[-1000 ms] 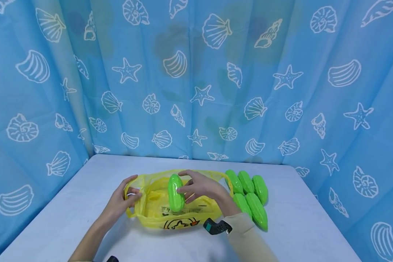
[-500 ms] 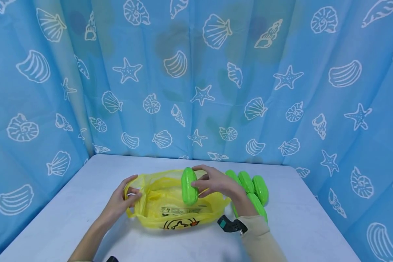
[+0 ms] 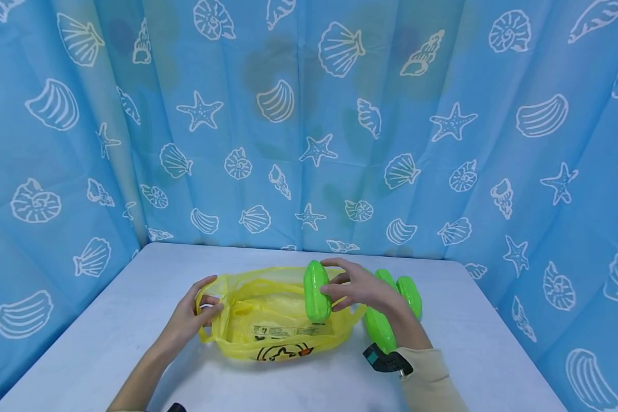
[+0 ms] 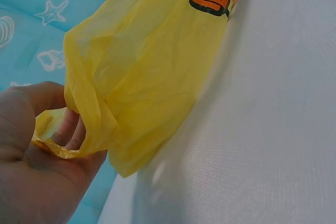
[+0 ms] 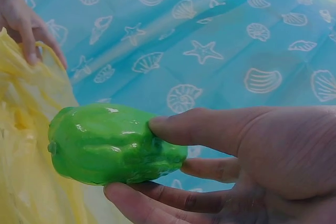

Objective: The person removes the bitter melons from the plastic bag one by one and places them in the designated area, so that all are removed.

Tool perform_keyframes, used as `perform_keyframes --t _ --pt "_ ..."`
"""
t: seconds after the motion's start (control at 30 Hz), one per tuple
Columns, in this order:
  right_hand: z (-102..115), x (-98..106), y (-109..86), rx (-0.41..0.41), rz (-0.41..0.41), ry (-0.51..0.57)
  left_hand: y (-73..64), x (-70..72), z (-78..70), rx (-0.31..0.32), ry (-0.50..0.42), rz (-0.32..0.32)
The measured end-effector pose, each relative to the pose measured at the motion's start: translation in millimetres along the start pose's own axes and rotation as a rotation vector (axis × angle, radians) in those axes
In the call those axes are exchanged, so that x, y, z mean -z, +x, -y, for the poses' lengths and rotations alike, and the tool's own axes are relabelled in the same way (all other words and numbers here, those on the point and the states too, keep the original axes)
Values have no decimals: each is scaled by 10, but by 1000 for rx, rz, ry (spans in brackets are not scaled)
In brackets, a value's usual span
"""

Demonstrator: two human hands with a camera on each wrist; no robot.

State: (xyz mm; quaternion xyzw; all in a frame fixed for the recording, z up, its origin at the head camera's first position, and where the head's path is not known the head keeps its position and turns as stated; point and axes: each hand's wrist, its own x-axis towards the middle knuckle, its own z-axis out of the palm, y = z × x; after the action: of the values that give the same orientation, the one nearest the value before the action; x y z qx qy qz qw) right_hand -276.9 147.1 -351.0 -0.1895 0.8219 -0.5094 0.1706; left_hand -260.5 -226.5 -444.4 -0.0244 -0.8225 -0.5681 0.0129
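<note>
My left hand (image 3: 185,317) grips the handle loop of a thin yellow plastic bag (image 3: 275,349) at its left end. In the left wrist view the loop of the bag (image 4: 147,77) passes round my fingers. The bag lies on its side with its mouth spread, and dark print marks its near wall. Above its right part my right hand (image 3: 360,287) holds a glossy, ribbed green toy cucumber (image 3: 316,293), upright. Thumb and fingertips pinch this toy cucumber (image 5: 107,145) from both sides in the right wrist view.
Several more green toy cucumbers (image 3: 379,331) lie grouped right of the bag, partly hidden behind my right forearm. All rests on a white-covered table (image 3: 268,389). A blue curtain (image 3: 309,189) with white shell prints closes off the back and sides.
My right hand has carried the toy cucumber rightward and slightly up, from over the bag's middle to over its right part. My left hand has stayed at the bag handle.
</note>
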Motion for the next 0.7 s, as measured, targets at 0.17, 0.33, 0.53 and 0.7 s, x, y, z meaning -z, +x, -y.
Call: perform_keyframes --t 0.17,0.33,0.53,0.7 --pt "-11 122 -117 8 -18 8 -26 11 -16 -32 -5 17" --pt "-39 247 -234 13 -30 30 -37 17 -19 -38 -11 24" --pt "-91 352 -339 -4 -44 40 -28 17 -7 -37 -14 25" --pt "-142 436 -415 -22 -67 28 -30 10 -12 -31 -7 24"
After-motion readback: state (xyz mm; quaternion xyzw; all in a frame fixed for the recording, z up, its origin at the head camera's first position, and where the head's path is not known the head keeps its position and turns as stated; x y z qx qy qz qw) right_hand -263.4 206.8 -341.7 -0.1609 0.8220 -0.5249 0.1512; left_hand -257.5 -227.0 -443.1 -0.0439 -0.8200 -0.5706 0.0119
